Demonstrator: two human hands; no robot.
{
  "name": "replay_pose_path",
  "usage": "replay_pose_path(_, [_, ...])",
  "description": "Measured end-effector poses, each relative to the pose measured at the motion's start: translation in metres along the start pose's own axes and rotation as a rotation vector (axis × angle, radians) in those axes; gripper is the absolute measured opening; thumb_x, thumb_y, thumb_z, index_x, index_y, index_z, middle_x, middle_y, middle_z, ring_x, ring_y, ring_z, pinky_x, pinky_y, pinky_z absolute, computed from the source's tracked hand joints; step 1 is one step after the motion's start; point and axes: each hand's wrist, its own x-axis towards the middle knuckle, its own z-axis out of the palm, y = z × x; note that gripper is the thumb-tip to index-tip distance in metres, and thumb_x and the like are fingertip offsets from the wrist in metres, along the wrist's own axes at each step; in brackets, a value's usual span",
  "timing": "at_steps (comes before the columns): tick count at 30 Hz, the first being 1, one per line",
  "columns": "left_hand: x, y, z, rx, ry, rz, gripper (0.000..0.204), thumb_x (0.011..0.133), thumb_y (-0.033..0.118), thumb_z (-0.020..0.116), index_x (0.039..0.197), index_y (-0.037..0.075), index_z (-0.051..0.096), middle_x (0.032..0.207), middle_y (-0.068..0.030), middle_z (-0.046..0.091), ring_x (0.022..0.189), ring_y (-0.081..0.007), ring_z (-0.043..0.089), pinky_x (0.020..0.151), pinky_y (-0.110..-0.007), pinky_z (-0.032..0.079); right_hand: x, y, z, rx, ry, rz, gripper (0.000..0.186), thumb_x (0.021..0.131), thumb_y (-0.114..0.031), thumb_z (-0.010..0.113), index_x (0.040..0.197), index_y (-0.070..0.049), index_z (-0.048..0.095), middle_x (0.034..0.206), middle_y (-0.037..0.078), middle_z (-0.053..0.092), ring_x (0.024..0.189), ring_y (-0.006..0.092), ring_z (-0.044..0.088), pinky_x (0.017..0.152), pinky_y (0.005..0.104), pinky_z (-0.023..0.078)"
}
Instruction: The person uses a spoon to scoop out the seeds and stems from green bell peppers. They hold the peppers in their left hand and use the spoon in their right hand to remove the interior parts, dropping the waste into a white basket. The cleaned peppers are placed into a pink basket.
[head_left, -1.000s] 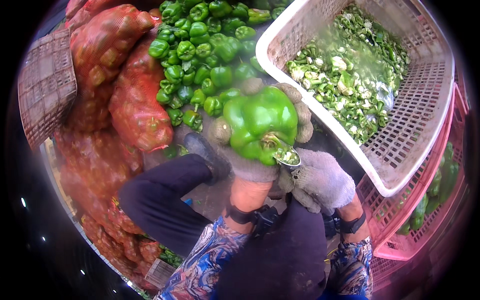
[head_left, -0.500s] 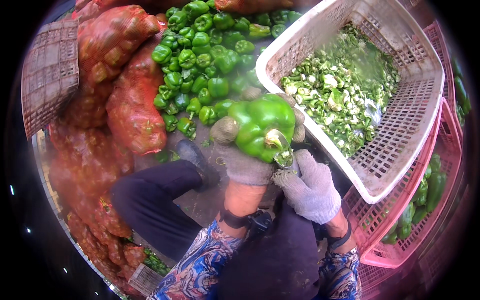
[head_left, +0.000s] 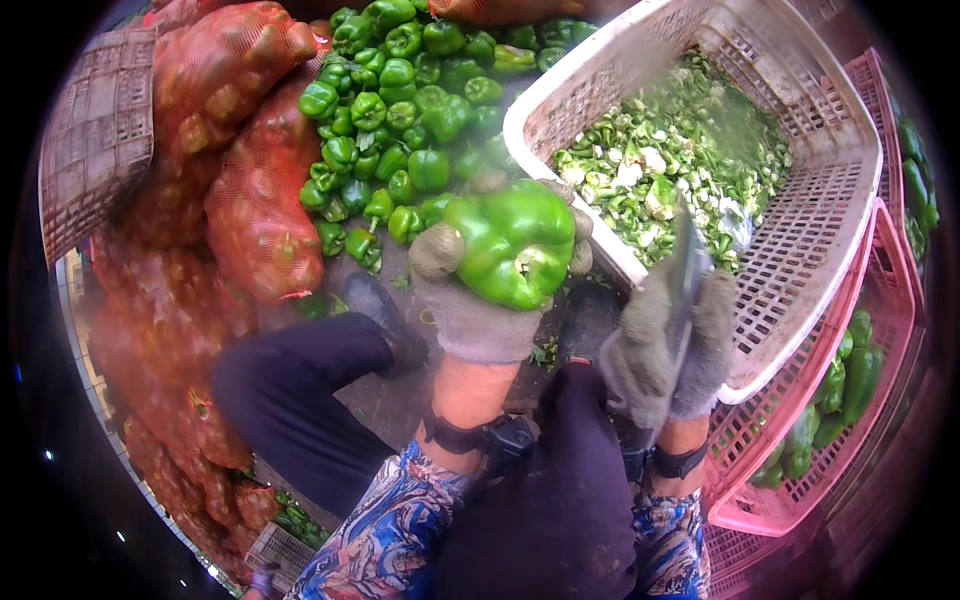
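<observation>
My left hand [head_left: 478,322], in a dirty grey knit glove, is wrapped round a large green bell pepper [head_left: 522,235]. The pepper's near end is turned toward me and has a pale hollow where its stem was. My right hand [head_left: 642,345], gloved too, is closed on a knife [head_left: 682,305] with a narrow metal blade pointing up and away. It is held apart from the pepper, at the near left side of a white plastic crate [head_left: 640,268]. Cut stems and cores [head_left: 650,165] cover that crate's bottom.
A heap of whole green peppers [head_left: 400,120] lies on the ground ahead. Red mesh sacks [head_left: 262,205] of peppers line the left, beside a dirty crate [head_left: 98,140]. Pink crates [head_left: 785,520] at the right hold more peppers [head_left: 840,390]. My bent leg [head_left: 300,390] reaches forward left.
The pepper's stem end, still attached with the blade at it before, is now gone. My right hand has moved right, away from the pepper to the white crate, while my left keeps its hold.
</observation>
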Motion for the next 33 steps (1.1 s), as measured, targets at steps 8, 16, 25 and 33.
replay_pose_path(8, [0.006, 0.021, -0.018, 0.196, -0.185, -0.08, 0.067, 0.082, 0.047, 0.071, 0.133, 0.007, 0.054, 0.128, -0.0259, 0.06, 0.117, -0.048, 0.059, 0.089, -0.065, 0.053, -0.044, -0.011, 0.019, -0.49, 0.409, 0.127, 0.055, 0.104, -0.049, 0.051, 0.098, 0.005, 0.061, 0.05, 0.005, 0.05, 0.031, 0.0148, 0.041, 0.031, 0.0264, 0.032])
replay_pose_path(16, [0.001, 0.025, -0.006, 0.1, -0.148, -0.105, 0.064, 0.084, 0.053, 0.071, 0.127, 0.007, 0.058, 0.125, -0.028, 0.061, 0.11, -0.0486, 0.063, 0.086, -0.061, 0.056, -0.05, -0.017, 0.053, -0.909, 0.545, 0.306, 0.035, 0.101, -0.033, 0.059, 0.108, 0.002, 0.062, 0.062, 0.005, 0.058, 0.044, 0.0111, 0.05, 0.038, 0.0251, 0.037])
replay_pose_path(25, [-0.001, 0.023, -0.003, 0.185, 0.014, -0.018, 0.065, 0.088, 0.058, 0.066, 0.124, 0.004, 0.059, 0.117, -0.0282, 0.065, 0.103, -0.0466, 0.067, 0.09, -0.061, 0.055, -0.024, -0.009, 0.037, -1.968, -0.273, -0.27, 0.036, 0.077, -0.006, 0.07, 0.112, -0.012, 0.069, 0.094, 0.016, 0.058, 0.065, 0.034, 0.064, 0.053, 0.0425, 0.051])
replay_pose_path(33, [-0.003, 0.037, -0.011, 0.069, -0.002, -0.15, 0.074, 0.093, 0.067, 0.055, 0.128, 0.002, 0.059, 0.119, -0.024, 0.065, 0.108, -0.0413, 0.064, 0.091, -0.053, 0.053, -0.001, 0.003, 0.07, -1.15, 0.566, 0.058, 0.026, 0.104, -0.024, 0.055, 0.091, -0.004, 0.063, 0.059, 0.001, 0.052, 0.044, 0.0083, 0.048, 0.042, 0.0244, 0.037])
